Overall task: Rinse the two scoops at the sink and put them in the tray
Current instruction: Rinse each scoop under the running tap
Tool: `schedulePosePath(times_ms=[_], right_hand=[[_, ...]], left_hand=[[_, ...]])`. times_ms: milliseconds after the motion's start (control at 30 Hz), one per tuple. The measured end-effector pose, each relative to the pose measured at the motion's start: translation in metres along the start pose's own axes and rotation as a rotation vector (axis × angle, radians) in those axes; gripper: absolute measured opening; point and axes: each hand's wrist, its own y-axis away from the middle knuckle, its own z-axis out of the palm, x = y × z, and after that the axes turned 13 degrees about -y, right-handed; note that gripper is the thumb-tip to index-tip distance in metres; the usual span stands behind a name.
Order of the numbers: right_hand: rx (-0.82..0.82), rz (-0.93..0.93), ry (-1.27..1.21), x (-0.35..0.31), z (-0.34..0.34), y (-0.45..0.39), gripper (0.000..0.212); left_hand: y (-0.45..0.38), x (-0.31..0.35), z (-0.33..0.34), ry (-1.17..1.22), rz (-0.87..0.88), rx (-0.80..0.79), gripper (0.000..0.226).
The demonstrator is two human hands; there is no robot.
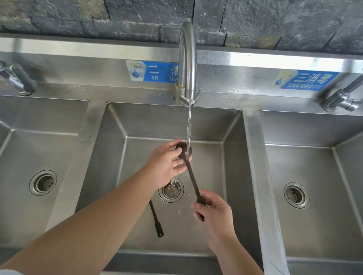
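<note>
A dark long-handled scoop [191, 178] is held over the middle sink basin [222, 224]. Its bowl sits under the running water from the middle faucet [187, 61]. My right hand [214, 212] grips the end of its handle. My left hand [166, 162] cups the scoop's bowl, fingers rubbing it in the stream. A second dark scoop [155, 218] lies on the basin floor by the drain [171, 189]; my left forearm hides its bowl end. No tray is in view.
Three steel basins stand side by side: the left basin [22, 150] and right basin [333, 182] each have a drain. A left faucet [10, 73] and right faucet [355, 91] rise from the back ledge. Blue labels are stuck on the backsplash below a dark stone wall.
</note>
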Motion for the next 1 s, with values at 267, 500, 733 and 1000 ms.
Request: schedulePosePath(times_ms=[267, 500, 733, 1000], right_hand=[[-0.009, -0.028, -0.027, -0.013, 0.023, -0.021, 0.036], [-0.077, -0.029, -0.015, -0.019, 0.053, -0.038, 0.033], [-0.118, -0.039, -0.012, -0.029, 0.087, -0.059, 0.03], [-0.172, -0.014, -0.112, -0.046, 0.103, -0.075, 0.029]], left_hand=[[-0.003, 0.01, 0.002, -0.066, 0.039, -0.023, 0.022], [-0.002, 0.006, 0.001, -0.108, 0.076, -0.019, 0.027], [-0.009, 0.027, -0.006, -0.009, 0.121, 0.003, 0.024], [-0.017, 0.049, -0.007, 0.016, 0.189, -0.018, 0.031]])
